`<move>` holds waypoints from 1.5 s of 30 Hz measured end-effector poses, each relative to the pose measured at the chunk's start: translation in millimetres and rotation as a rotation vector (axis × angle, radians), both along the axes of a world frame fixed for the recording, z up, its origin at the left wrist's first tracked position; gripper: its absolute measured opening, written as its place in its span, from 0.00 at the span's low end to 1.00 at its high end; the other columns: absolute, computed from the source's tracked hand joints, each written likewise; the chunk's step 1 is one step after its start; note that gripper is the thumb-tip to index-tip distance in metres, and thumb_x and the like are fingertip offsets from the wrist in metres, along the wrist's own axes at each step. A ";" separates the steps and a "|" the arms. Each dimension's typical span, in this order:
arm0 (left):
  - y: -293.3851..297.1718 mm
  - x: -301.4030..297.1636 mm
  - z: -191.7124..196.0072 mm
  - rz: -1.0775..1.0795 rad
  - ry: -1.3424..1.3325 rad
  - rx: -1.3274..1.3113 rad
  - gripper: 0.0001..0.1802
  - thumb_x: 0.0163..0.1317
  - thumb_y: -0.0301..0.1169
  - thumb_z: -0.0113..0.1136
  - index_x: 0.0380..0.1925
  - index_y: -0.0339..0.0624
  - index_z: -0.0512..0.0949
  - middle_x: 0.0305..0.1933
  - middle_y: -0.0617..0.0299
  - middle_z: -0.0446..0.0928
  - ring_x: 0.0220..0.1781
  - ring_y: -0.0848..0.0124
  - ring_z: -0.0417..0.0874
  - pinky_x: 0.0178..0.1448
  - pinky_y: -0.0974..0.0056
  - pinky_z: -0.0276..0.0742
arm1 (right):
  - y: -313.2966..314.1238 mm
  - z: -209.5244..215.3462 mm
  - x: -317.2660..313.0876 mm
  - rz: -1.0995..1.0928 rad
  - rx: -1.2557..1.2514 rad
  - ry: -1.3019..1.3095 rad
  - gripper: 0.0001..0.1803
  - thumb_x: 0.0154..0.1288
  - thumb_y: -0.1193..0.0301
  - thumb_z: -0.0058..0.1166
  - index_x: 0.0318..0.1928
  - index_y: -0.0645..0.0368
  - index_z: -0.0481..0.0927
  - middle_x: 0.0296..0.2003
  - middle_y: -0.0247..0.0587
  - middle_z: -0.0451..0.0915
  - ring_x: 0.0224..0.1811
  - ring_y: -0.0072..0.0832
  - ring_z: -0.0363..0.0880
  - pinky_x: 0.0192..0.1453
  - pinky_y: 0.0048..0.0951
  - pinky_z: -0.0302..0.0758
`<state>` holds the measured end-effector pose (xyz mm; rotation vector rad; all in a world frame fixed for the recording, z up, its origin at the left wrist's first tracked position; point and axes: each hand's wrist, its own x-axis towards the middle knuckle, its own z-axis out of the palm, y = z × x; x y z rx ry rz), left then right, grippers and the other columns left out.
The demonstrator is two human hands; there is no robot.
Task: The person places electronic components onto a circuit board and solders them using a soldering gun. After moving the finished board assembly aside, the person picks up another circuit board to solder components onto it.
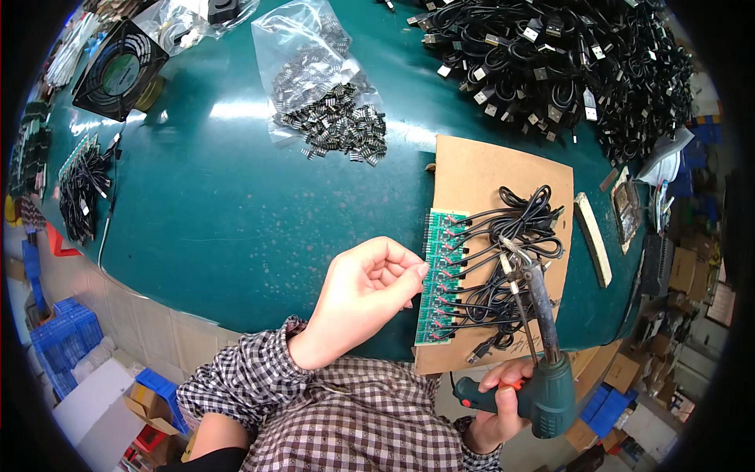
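A strip of green circuit boards [443, 275] lies on a brown cardboard sheet [503, 165]. Black cables [519, 220] run from its right side and lie coiled beside it, and pins stand along its upper left edge. My left hand [373, 287] is at the strip's left edge, thumb and forefinger pinched together; whatever is between them is too small to make out. In my right hand [503, 397] is a green pistol-grip soldering gun [549, 385] with a red trigger. Its metal barrel points away from me, the tip over the coiled cables, right of the boards.
Small black pin connectors [338, 122] spill from a clear plastic bag [303, 47] at the back. Black USB cables [535, 71] are heaped at the far right. A black fan [119, 71] stands far left, above a bundle of cabled boards [82, 185]. A pale bar [592, 240] lies right of the cardboard.
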<state>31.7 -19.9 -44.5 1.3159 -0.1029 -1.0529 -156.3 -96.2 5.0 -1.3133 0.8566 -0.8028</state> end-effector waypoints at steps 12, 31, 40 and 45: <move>-2.2 4.3 -6.3 0.005 -0.028 0.020 0.07 0.56 0.27 0.58 0.29 0.33 0.73 0.26 0.61 0.77 0.24 0.80 0.77 0.30 0.76 0.77 | 1.5 -10.2 -12.3 0.067 -0.008 0.030 0.18 0.52 0.73 0.52 0.45 0.64 0.66 0.30 0.43 0.70 0.26 0.31 0.72 0.23 0.27 0.73; -2.6 6.8 -3.6 -0.019 0.011 0.021 0.07 0.57 0.26 0.57 0.30 0.32 0.73 0.26 0.59 0.77 0.25 0.78 0.79 0.31 0.74 0.78 | 11.5 -10.5 -23.5 0.050 0.067 0.203 0.28 0.56 0.55 0.54 0.42 0.70 0.67 0.34 0.45 0.70 0.42 0.36 0.74 0.33 0.33 0.84; -2.1 4.3 -8.2 -0.003 -0.023 0.011 0.06 0.57 0.26 0.57 0.29 0.32 0.73 0.25 0.60 0.77 0.25 0.78 0.79 0.31 0.75 0.78 | 13.0 -8.6 -21.3 0.050 0.058 0.234 0.27 0.56 0.55 0.53 0.41 0.70 0.68 0.33 0.46 0.70 0.40 0.34 0.74 0.33 0.33 0.83; -3.3 5.4 -5.6 -0.008 -0.004 0.013 0.06 0.56 0.25 0.57 0.29 0.32 0.73 0.26 0.61 0.77 0.25 0.80 0.77 0.30 0.76 0.76 | 14.2 -10.5 -25.2 0.089 0.033 0.264 0.26 0.56 0.56 0.53 0.40 0.71 0.68 0.34 0.48 0.70 0.39 0.35 0.74 0.35 0.34 0.82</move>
